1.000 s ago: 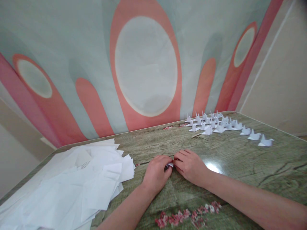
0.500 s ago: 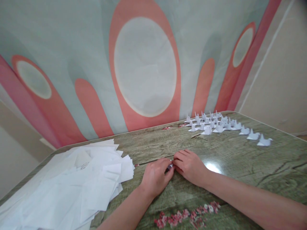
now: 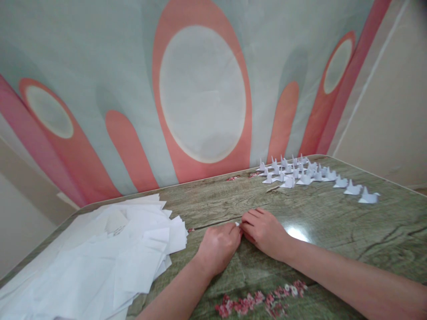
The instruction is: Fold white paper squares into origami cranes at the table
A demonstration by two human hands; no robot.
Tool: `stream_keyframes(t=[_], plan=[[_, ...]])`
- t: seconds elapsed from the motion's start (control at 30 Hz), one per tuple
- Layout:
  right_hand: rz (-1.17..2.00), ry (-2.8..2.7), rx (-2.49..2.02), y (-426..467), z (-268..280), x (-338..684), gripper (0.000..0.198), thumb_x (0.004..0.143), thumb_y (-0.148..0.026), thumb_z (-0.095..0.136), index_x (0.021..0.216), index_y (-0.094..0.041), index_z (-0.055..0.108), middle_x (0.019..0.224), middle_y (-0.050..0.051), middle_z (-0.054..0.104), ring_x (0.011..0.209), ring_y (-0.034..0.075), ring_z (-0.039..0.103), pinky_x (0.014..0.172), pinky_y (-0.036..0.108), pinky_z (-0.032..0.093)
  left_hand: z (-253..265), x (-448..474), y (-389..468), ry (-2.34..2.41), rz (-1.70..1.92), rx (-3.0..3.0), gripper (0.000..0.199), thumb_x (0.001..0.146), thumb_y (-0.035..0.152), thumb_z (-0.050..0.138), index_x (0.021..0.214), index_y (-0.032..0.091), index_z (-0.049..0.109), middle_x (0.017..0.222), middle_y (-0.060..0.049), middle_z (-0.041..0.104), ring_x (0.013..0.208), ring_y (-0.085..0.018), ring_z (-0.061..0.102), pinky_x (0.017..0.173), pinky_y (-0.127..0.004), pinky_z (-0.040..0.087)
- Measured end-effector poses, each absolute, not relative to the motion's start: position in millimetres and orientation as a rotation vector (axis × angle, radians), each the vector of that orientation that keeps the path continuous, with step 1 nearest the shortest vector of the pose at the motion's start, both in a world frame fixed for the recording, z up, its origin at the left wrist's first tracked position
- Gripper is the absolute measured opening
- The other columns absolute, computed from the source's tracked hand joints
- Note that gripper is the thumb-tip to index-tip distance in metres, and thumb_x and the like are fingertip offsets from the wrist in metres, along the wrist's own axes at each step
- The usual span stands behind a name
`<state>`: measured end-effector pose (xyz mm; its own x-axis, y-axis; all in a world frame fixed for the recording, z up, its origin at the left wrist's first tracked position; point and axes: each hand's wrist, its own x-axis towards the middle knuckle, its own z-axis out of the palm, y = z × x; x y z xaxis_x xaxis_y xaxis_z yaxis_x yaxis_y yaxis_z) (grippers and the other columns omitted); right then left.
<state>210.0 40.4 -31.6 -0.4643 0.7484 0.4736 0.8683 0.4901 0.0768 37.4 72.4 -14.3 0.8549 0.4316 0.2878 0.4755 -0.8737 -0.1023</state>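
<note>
My left hand (image 3: 220, 245) and my right hand (image 3: 262, 232) meet over the middle of the table, fingertips touching. Between them a small piece of folded white paper (image 3: 237, 224) is pinched; only a tip of it shows, the rest covered by my fingers. Both hands are closed on it. To the left spreads a large pile of white paper sheets (image 3: 90, 262). At the back right stand several folded white paper cranes (image 3: 305, 178) in loose rows.
The wood-patterned table (image 3: 360, 231) has a printed strip of pink flowers (image 3: 260, 301) near its front. Behind its far edge hangs a backdrop (image 3: 203, 93) with pink and pale green shapes. A light reflection lies beside my right wrist.
My left thumb and fingers have closed together and the hand has turned slightly over the folded paper, hiding more of it. My right hand stays nearly still.
</note>
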Motion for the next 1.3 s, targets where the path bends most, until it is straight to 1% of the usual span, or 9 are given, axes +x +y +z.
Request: stream_keyframes(t=[0.27, 0.53, 0.63, 0.73, 0.9, 1.03, 1.17, 1.3], plan=[[-0.483, -2.396, -1.324, 40.1, -29.8, 209.9, 0.015, 0.083, -0.016, 0.054, 0.068, -0.017, 0.057, 0.072, 0.002, 0.057, 0.072, 0.018, 0.045, 0.065, 0.032, 0.029, -16.5, 37.7, 72.8, -0.706, -0.288, -2.814, 0.019, 0.088, 0.014, 0.04, 0.074, 0.016, 0.052, 0.072, -0.003, 0.059, 0.064, -0.016, 0.058, 0.057, -0.027, 0.049], [-0.424, -2.49, -1.285, 40.8, -30.9, 212.9, 0.015, 0.085, -0.015, 0.05, 0.073, -0.017, 0.059, 0.076, 0.003, 0.057, 0.075, 0.018, 0.048, 0.069, 0.032, 0.033, -6.7, 37.4, 70.3, -0.679, -0.241, -2.854, 0.019, 0.088, 0.018, 0.041, 0.074, 0.016, 0.053, 0.071, -0.003, 0.059, 0.064, -0.016, 0.058, 0.058, -0.027, 0.048], [-0.328, -2.49, -1.312, 39.3, -30.2, 214.3, 0.015, 0.086, -0.013, 0.048, 0.082, -0.017, 0.063, 0.079, 0.004, 0.058, 0.078, 0.018, 0.049, 0.07, 0.032, 0.035, -0.3, 37.6, 68.3, -0.694, -0.189, -2.885, 0.019, 0.088, 0.017, 0.039, 0.078, 0.016, 0.055, 0.075, -0.004, 0.06, 0.068, -0.017, 0.058, 0.062, -0.029, 0.049], [-0.188, -2.434, -1.345, 38.5, -30.1, 216.3, 0.02, 0.084, -0.01, 0.047, 0.087, -0.019, 0.065, 0.081, 0.004, 0.059, 0.079, 0.018, 0.05, 0.07, 0.031, 0.036, 5.3, 38.7, 65.4, -0.709, -0.145, -2.918, 0.018, 0.088, 0.016, 0.038, 0.083, 0.015, 0.056, 0.081, -0.006, 0.061, 0.073, -0.018, 0.059, 0.067, -0.03, 0.049], [0.077, -2.272, -1.363, 40.1, -33.2, 219.5, 0.027, 0.078, -0.004, 0.048, 0.086, -0.021, 0.068, 0.084, 0.003, 0.061, 0.083, 0.017, 0.052, 0.073, 0.029, 0.04, 9.3, 39.9, 59.4, -0.764, -0.125, -2.947, 0.018, 0.085, 0.018, 0.041, 0.093, 0.015, 0.056, 0.085, -0.007, 0.06, 0.078, -0.02, 0.058, 0.073, -0.034, 0.048], [0.231, -2.119, -1.366, 43.7, -36.6, 222.3, 0.038, 0.071, 0.003, 0.046, 0.089, -0.02, 0.069, 0.084, 0.003, 0.062, 0.083, 0.016, 0.054, 0.075, 0.028, 0.042, 9.4, 40.2, 56.6, -0.792, -0.139, -2.946, 0.022, 0.08, 0.018, 0.046, 0.1, 0.015, 0.055, 0.09, -0.008, 0.059, 0.083, -0.022, 0.056, 0.079, -0.036, 0.045], [0.279, -2.059, -1.362, 47.1, -38.8, 225.5, 0.042, 0.07, 0.005, 0.043, 0.091, -0.02, 0.069, 0.084, 0.004, 0.062, 0.081, 0.016, 0.055, 0.075, 0.028, 0.043, 9.4, 41.0, 56.3, -0.804, -0.155, -2.94, 0.025, 0.081, 0.018, 0.045, 0.103, 0.015, 0.055, 0.09, -0.008, 0.059, 0.085, -0.022, 0.054, 0.083, -0.038, 0.042], [0.23, -2.09, -1.317, 47.4, -40.3, 226.3, 0.036, 0.075, 0.002, 0.045, 0.088, -0.02, 0.07, 0.083, 0.004, 0.062, 0.081, 0.016, 0.055, 0.074, 0.028, 0.043, 9.6, 41.9, 56.6, -0.815, -0.158, -2.949, 0.024, 0.081, 0.018, 0.045, 0.102, 0.016, 0.055, 0.092, -0.008, 0.058, 0.087, -0.022, 0.054, 0.085, -0.038, 0.041]])
